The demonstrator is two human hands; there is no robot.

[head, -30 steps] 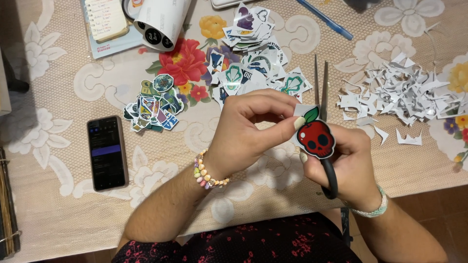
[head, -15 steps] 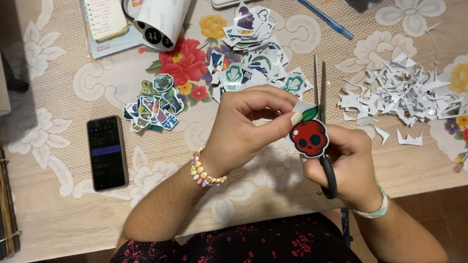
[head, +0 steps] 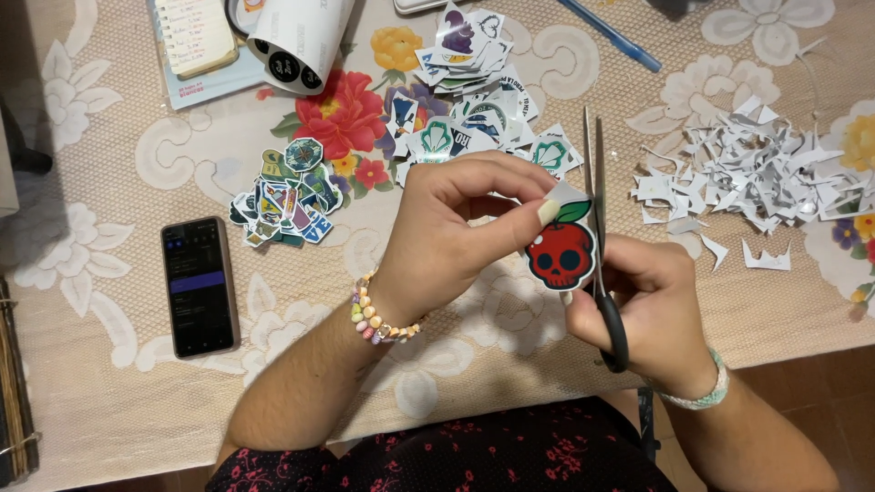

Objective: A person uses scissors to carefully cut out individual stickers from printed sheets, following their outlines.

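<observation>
My left hand (head: 456,232) pinches a red skull-shaped apple sticker (head: 561,253) with a green leaf, thumb on its upper left edge. My right hand (head: 652,305) grips black-handled scissors (head: 594,191), whose blades point up and away along the sticker's right edge. A white strip of backing sticks up beside the leaf, against the blades. Both hands hover above the table's near edge.
A pile of cut stickers (head: 292,191) lies left, a bigger heap of stickers (head: 474,100) behind the hands, and white paper scraps (head: 747,169) at the right. A dark phone (head: 198,284), a sticker roll (head: 296,36), a notepad (head: 196,36) and a blue pen (head: 609,35) rest on the floral tablecloth (head: 109,164).
The sticker and both hands have shifted slightly up and left, and the sticker has turned a little against the scissor blades.
</observation>
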